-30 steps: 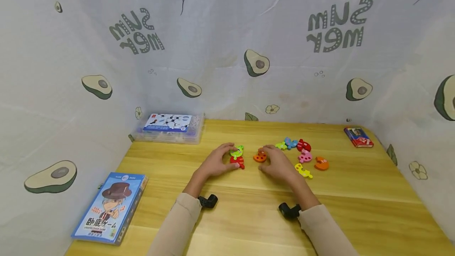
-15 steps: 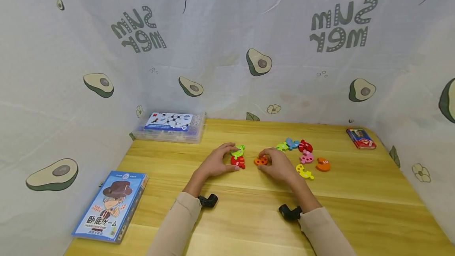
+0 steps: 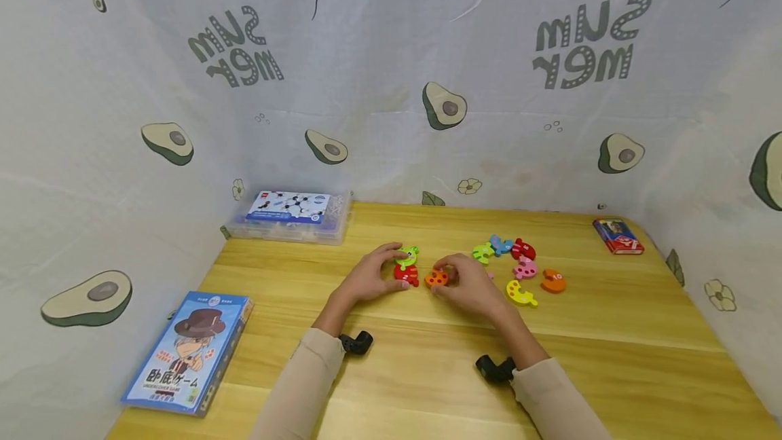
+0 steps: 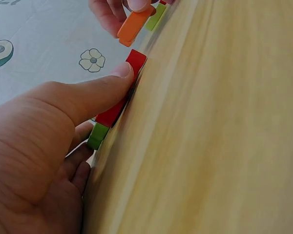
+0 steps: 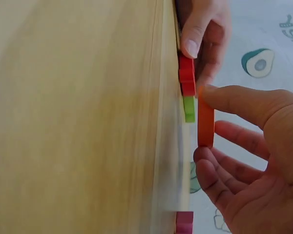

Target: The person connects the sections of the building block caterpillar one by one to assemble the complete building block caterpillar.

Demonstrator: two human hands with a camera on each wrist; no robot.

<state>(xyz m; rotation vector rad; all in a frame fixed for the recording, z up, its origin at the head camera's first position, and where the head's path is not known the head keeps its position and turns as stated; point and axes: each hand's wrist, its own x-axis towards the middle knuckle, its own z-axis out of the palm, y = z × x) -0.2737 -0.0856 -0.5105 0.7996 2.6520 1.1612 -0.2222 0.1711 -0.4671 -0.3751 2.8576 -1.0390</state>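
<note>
The left hand (image 3: 368, 278) holds a red piece marked 2 (image 3: 403, 275) between thumb and fingers; a green piece with a face (image 3: 408, 256) joins its far side. In the left wrist view the thumb presses on the red piece (image 4: 112, 110). The right hand (image 3: 470, 284) pinches an orange piece with red dots (image 3: 436, 278), just right of the red one and apart from it. In the right wrist view this orange piece (image 5: 205, 119) is raised off the table, between the thumb and fingertips.
Right of the right hand lie several pieces: green (image 3: 482, 253), blue (image 3: 501, 244), red (image 3: 523, 249), pink (image 3: 525, 268), yellow (image 3: 520, 294) and orange (image 3: 553, 281). A clear case (image 3: 287, 229) stands at the back left, a blue box (image 3: 186, 352) at the front left, a small red box (image 3: 618, 236) at the back right.
The right hand has closed on the orange dotted piece and moved it left, toward the red piece. A bit of pink now shows beside the right hand. The left hand has barely moved.
</note>
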